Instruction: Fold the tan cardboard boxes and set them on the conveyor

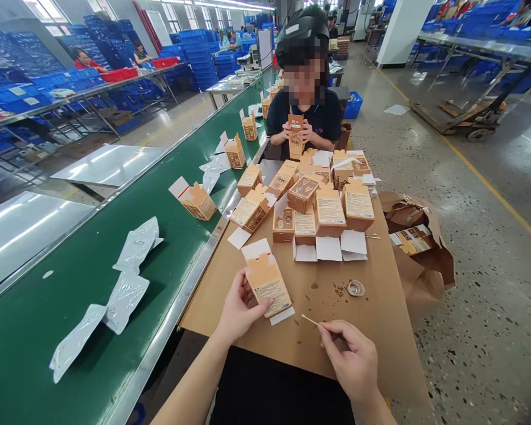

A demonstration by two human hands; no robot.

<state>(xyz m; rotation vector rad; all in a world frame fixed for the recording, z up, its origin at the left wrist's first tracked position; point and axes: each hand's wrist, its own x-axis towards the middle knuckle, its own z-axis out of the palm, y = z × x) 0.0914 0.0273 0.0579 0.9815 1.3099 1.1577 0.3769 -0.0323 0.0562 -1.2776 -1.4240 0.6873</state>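
Note:
My left hand (240, 309) holds a flat, folded orange and brown carton (269, 283), thumb on its printed face and fingers behind. The carton's white flap points away from me. Between the thumb and fingers of my right hand (350, 353) is a thin cotton swab (310, 319), its white tip close to the carton's lower right corner. Beyond them, a small clear round dish (356, 288) rests on the brown tabletop (331, 324), with dark specks scattered at its left. Several opened cartons (330, 209) are piled further back.
A green conveyor belt (92, 248) on the left carries silver pouches (137, 245) and open cartons (199, 202). Across the table a person in a dark shirt (307, 115) holds a carton in both hands. A brown paper bag (433, 260) with cartons stands right of the table.

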